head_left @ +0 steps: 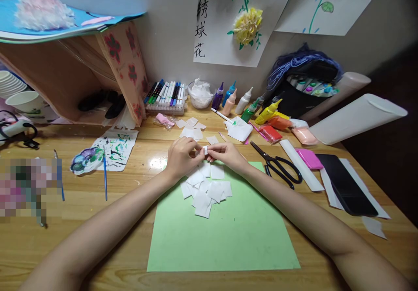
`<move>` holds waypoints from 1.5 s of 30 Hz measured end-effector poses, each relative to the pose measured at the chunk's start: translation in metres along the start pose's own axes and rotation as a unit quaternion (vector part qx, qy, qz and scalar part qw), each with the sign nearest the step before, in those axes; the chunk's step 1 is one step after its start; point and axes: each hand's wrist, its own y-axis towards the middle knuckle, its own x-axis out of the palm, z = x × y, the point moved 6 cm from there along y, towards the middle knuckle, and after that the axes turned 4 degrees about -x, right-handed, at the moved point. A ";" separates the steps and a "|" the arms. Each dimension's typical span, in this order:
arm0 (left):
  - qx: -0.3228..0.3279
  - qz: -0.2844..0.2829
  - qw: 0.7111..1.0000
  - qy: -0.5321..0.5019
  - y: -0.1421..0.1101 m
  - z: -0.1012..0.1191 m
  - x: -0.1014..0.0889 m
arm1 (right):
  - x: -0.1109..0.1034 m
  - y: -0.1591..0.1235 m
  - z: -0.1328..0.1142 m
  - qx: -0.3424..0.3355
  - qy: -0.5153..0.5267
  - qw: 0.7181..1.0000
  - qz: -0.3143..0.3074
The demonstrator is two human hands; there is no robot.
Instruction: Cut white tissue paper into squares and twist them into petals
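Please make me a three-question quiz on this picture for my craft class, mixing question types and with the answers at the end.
1. Multiple choice: What do the fingers of the left hand and right hand hold between them?
a) A pair of scissors
b) A blue paintbrush
c) A small white piece

2. True or false: The green sheet has nothing lying on it.

3. Fill in the blank: The black phone lies toward the ____ side of the desk, as the person sees it.

Key: 1. c. 2. False; several loose white pieces lie on it. 3. Right.
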 end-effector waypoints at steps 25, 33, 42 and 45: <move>-0.129 0.025 0.985 -0.108 0.000 -0.015 -0.005 | 0.000 -0.001 -0.004 -0.071 -0.025 0.997 0.023; -0.167 0.108 0.965 -0.172 0.000 -0.031 -0.016 | -0.003 -0.001 -0.001 -0.085 -0.014 0.996 0.027; 0.022 -0.018 0.996 -0.079 0.001 0.008 -0.006 | -0.001 -0.002 -0.005 -0.095 -0.042 0.994 0.031; 0.025 -0.027 0.996 -0.075 0.002 0.007 -0.001 | 0.000 -0.002 -0.005 -0.093 -0.034 0.995 0.021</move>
